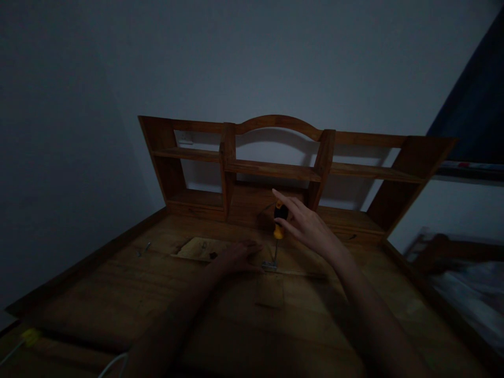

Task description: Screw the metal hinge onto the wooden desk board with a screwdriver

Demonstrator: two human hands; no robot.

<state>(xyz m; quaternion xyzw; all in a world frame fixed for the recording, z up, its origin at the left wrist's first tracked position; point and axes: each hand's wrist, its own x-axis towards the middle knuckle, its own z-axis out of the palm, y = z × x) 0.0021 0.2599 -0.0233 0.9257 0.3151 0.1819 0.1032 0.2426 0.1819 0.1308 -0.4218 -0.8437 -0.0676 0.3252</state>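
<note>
Dim view of two bare hands over a wooden table [236, 328]; much detail lost to shadow. Right hand [301, 218] narrowed around one yellow-and-black screwdriver [280, 223], between thumb and fingers; handle partly hidden by fingers, any lettering too dark to read; shaft near upright, tip at one small metal fitting [269, 266], exact contact impossible to tell. Left hand [238, 254] open, low over the table just beside the fitting, blurred; empty or not, impossible to tell beneath the palm. To the left of the left hand, one pale, rough-edged patch [199, 247], recess or separate piece uncertain, and one small dark object [213, 255]; farther left, small metal pieces [146, 247], number unclear. Beyond both hands, one wooden shelf unit [275, 169] with three bays; nearer than the left hand, at lower left, one blurred yellow object [30, 336] and a white cord [115, 361], cut off by the frame; far right of the right hand, dark blue cloth [478, 105], also cut off.
</note>
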